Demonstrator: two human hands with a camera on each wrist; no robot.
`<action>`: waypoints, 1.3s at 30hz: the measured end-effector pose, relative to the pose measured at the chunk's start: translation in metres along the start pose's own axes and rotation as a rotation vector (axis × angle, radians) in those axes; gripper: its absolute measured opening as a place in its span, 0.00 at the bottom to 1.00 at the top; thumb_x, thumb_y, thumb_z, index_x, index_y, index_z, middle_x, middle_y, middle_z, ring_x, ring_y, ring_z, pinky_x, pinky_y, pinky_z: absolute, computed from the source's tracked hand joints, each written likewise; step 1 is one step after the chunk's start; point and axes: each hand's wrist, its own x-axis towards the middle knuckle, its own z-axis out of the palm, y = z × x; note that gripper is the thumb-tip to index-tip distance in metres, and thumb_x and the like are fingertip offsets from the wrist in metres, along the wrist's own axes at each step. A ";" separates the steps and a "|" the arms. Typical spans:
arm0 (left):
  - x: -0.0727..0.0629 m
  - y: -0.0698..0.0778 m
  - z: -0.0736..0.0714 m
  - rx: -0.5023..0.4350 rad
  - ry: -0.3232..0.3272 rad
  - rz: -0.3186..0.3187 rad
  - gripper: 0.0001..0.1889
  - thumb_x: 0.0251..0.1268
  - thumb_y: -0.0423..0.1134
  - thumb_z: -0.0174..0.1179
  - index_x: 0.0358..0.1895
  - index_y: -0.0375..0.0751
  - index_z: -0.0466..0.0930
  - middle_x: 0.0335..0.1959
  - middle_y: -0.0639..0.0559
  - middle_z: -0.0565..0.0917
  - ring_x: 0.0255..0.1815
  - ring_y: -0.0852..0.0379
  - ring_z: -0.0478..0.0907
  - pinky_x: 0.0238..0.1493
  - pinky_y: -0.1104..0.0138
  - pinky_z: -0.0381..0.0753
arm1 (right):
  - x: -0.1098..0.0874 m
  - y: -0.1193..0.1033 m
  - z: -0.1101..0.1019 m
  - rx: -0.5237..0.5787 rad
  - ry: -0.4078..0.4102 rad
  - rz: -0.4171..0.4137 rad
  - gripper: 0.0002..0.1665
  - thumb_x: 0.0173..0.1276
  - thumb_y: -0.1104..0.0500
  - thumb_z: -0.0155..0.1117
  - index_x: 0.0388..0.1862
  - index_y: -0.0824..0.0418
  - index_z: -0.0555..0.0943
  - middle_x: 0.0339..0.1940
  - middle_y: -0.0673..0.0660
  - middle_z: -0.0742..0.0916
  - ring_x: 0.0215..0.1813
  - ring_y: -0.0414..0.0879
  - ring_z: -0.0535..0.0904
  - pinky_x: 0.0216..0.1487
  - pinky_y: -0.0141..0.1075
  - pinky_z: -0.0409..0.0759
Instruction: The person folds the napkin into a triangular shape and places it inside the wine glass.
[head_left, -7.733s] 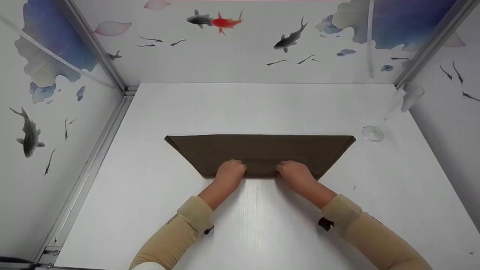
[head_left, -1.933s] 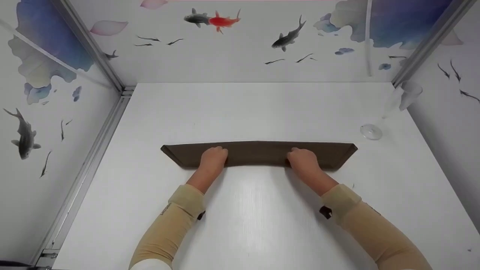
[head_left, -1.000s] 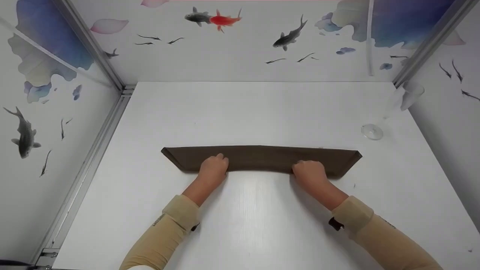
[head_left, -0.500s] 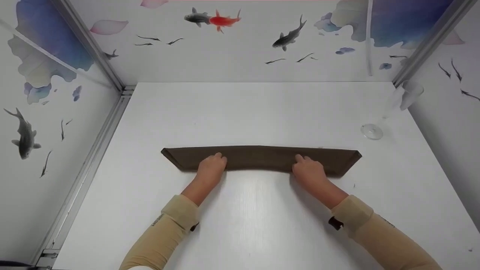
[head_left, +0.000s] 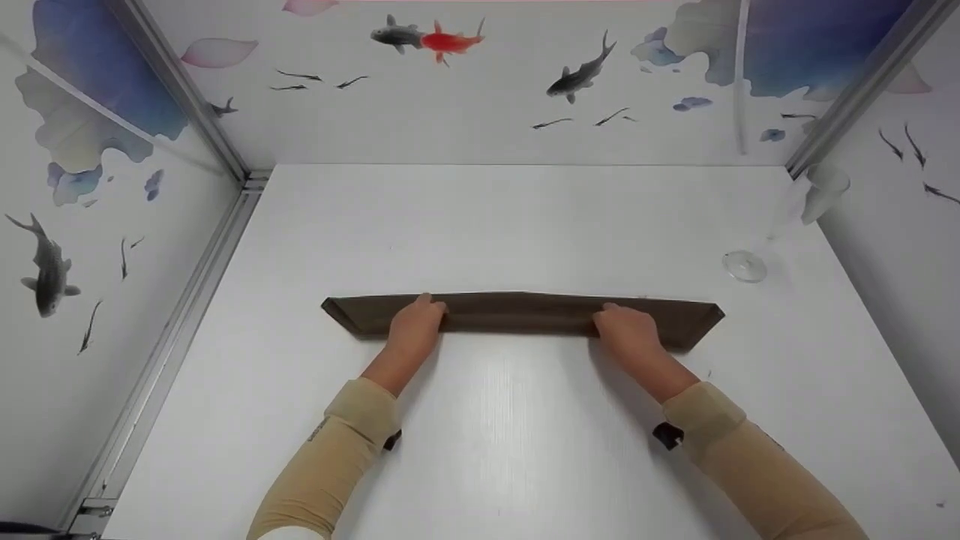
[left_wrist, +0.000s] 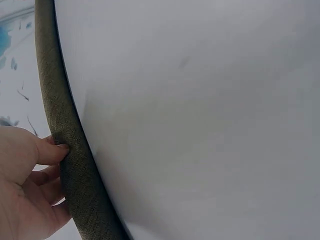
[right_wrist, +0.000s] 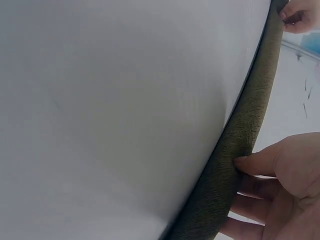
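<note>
A dark brown cloth napkin [head_left: 519, 313] lies folded into a long, narrow strip with slanted ends across the white table. My left hand [head_left: 415, 326] holds its near edge left of the middle. In the left wrist view, the thumb presses the rounded fold of the napkin [left_wrist: 75, 165] and the other fingers tuck behind it. My right hand [head_left: 628, 330] pinches the same edge on the right side. The right wrist view has the thumb of the right hand [right_wrist: 287, 182] on the fold, fingers spread beneath it. Between the hands, the near edge runs almost straight.
A clear stemmed glass [head_left: 745, 267] stands at the table's far right, near the right wall. White panels [head_left: 480, 127] painted with fish and petals enclose the table [head_left: 510, 450] at the back and both sides.
Since the oldest frame, the napkin has gone from a deep trapezoid to a narrower strip, and the hands have moved apart. In the last half second, its near edge has shifted slightly away and straightened.
</note>
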 end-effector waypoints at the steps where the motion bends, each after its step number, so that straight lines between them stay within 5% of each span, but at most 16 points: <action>1: 0.001 -0.001 0.000 0.005 0.011 -0.002 0.09 0.64 0.23 0.60 0.44 0.34 0.83 0.41 0.40 0.80 0.40 0.45 0.82 0.42 0.59 0.82 | 0.001 0.001 0.000 0.013 0.001 0.005 0.10 0.63 0.75 0.62 0.25 0.64 0.80 0.27 0.60 0.82 0.29 0.54 0.80 0.29 0.44 0.80; 5: 0.006 -0.002 0.001 0.027 0.036 -0.002 0.07 0.63 0.22 0.60 0.40 0.34 0.81 0.37 0.41 0.79 0.37 0.45 0.82 0.39 0.59 0.82 | 0.006 0.005 0.001 0.056 -0.008 0.028 0.12 0.63 0.75 0.61 0.23 0.63 0.79 0.23 0.59 0.80 0.28 0.53 0.79 0.29 0.44 0.78; 9: 0.011 0.001 0.001 0.099 0.028 0.006 0.06 0.61 0.21 0.60 0.38 0.34 0.80 0.35 0.41 0.80 0.37 0.45 0.80 0.39 0.57 0.81 | 0.008 0.008 0.003 0.083 -0.040 0.031 0.06 0.63 0.75 0.61 0.31 0.67 0.82 0.34 0.64 0.84 0.34 0.56 0.81 0.33 0.45 0.80; 16: 0.013 0.009 0.000 0.176 0.009 0.014 0.12 0.60 0.21 0.62 0.47 0.34 0.80 0.40 0.42 0.80 0.42 0.46 0.79 0.42 0.60 0.81 | 0.008 0.010 0.003 0.042 0.074 0.026 0.02 0.62 0.73 0.64 0.33 0.69 0.80 0.33 0.64 0.80 0.36 0.59 0.78 0.35 0.48 0.80; 21: 0.011 0.010 -0.001 0.212 -0.033 0.067 0.14 0.61 0.21 0.61 0.49 0.33 0.80 0.44 0.42 0.82 0.47 0.46 0.80 0.48 0.61 0.80 | 0.007 0.007 0.004 0.044 0.044 0.050 0.06 0.61 0.75 0.64 0.32 0.67 0.83 0.37 0.63 0.83 0.37 0.58 0.80 0.33 0.46 0.81; 29: 0.004 0.008 -0.001 0.171 -0.082 0.116 0.14 0.66 0.35 0.61 0.50 0.30 0.80 0.42 0.42 0.81 0.46 0.45 0.79 0.49 0.60 0.78 | 0.003 0.011 0.007 0.055 0.034 0.005 0.07 0.66 0.66 0.63 0.29 0.67 0.84 0.34 0.61 0.83 0.35 0.57 0.80 0.35 0.47 0.81; 39: -0.007 0.005 0.001 0.187 -0.004 0.186 0.10 0.61 0.30 0.66 0.43 0.31 0.81 0.38 0.42 0.81 0.41 0.46 0.80 0.43 0.61 0.80 | -0.005 0.013 0.006 0.050 0.000 -0.039 0.08 0.63 0.62 0.69 0.33 0.68 0.85 0.40 0.65 0.82 0.41 0.59 0.80 0.37 0.49 0.82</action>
